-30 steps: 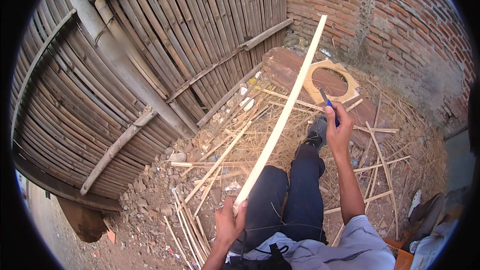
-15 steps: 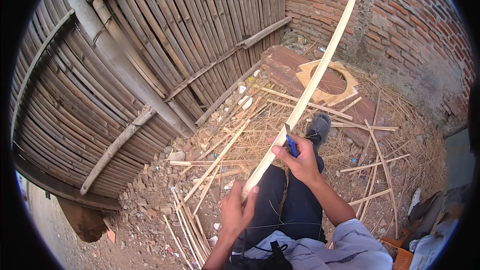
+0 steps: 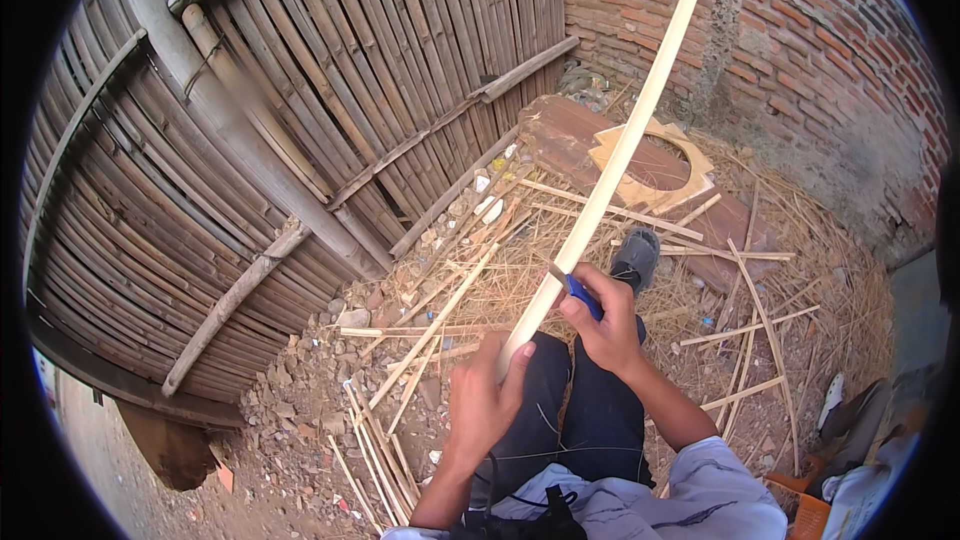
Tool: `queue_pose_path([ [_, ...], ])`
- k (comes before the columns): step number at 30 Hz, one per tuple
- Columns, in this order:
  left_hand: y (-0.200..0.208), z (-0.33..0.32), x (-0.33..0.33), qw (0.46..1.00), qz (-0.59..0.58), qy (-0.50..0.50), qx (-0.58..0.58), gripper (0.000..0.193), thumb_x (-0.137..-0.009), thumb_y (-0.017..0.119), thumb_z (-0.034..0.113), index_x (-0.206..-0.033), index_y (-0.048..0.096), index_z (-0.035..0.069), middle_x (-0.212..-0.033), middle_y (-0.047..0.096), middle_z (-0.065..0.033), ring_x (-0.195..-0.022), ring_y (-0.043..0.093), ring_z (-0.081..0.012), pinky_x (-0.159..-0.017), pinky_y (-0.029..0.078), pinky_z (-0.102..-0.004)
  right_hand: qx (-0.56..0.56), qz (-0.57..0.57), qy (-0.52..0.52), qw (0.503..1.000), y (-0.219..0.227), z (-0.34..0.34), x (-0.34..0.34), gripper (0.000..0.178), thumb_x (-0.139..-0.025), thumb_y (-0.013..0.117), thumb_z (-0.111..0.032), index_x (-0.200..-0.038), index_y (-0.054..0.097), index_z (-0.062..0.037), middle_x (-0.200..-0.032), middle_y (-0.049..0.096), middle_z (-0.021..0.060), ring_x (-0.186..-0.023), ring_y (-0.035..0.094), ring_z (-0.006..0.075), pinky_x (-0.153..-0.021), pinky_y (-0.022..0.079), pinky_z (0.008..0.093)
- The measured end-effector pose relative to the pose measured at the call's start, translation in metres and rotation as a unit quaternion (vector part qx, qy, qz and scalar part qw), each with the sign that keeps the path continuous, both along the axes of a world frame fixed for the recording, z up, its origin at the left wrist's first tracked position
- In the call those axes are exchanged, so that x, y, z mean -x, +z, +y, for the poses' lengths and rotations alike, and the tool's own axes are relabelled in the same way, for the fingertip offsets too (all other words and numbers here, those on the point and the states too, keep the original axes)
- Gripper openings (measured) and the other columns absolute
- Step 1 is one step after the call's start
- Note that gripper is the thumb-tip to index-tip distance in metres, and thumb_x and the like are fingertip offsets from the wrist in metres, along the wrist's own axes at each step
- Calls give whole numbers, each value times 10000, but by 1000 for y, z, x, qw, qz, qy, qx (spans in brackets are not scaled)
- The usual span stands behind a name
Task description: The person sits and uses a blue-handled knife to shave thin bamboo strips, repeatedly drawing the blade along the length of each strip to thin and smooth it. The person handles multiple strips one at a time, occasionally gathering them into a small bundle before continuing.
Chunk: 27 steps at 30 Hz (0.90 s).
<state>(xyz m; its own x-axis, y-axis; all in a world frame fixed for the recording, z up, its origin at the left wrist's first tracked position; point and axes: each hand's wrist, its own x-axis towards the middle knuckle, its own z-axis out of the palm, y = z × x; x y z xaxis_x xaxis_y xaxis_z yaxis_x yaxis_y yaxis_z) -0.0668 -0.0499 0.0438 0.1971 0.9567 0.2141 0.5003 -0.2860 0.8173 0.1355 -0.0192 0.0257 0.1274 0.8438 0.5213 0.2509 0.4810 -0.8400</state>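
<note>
A long, pale wooden strip [image 3: 614, 165] slants across the frame, its far tip at the top, right of centre, and its near end just below the middle. The left hand [image 3: 482, 400] pinches that near end between thumb and curled fingers. Just above it, the right hand [image 3: 612, 325] has its fingers closed round the blue handle of a knife [image 3: 583, 297], whose blade lies across the strip. Below are the person's dark trousers [image 3: 610, 395] and, right of centre, a grey shoe [image 3: 640, 252]. Thin sticks [image 3: 768, 340] lie scattered at centre right, and a bundle of strips [image 3: 376, 450] lies at the lower left of centre. Upper right of centre, a tan panel [image 3: 648, 195] with a round opening rests on a brown board [image 3: 555, 130]. A slatted fence [image 3: 400, 50] fills the upper left; a brick wall [image 3: 820, 60] curves through the upper right.
</note>
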Motion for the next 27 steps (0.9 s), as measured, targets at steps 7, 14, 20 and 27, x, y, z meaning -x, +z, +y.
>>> queue_pose_path([
  [7,7,-3,-8,996,-91,-18,-13,302,-983,822,227,-1119,691,-9,-789,736,-170,-677,706,-227,-624,530,-360,-116,-219,-30,968,-12,-20,-6,277,-962,804,-296,-1035,732,-39,-862,746,113,-681,734,296,-585,548,366],
  [14,2,-1,-10,988,-150,-26,29,414,-911,902,256,-1122,683,-25,-856,778,-142,-750,735,-160,-684,573,-338,-152,-265,-41,951,-9,-23,-2,272,-892,835,-269,-1045,747,-61,-817,729,71,-646,728,259,-550,547,357],
  [20,-3,0,-15,977,-199,-24,73,283,-952,857,117,-1105,675,-38,-908,774,-54,-844,678,-61,-745,535,-233,-149,-260,-76,951,-6,-22,-2,268,-908,835,-255,-1050,759,-40,-879,773,111,-681,754,281,-575,568,362],
  [27,-15,-10,-7,984,-139,9,108,221,-985,821,132,-1075,695,-27,-825,724,-16,-756,595,-38,-667,471,-234,-98,-213,-82,969,-3,-4,-23,268,-922,838,-246,-1034,760,-15,-898,780,139,-704,765,290,-593,580,357],
])
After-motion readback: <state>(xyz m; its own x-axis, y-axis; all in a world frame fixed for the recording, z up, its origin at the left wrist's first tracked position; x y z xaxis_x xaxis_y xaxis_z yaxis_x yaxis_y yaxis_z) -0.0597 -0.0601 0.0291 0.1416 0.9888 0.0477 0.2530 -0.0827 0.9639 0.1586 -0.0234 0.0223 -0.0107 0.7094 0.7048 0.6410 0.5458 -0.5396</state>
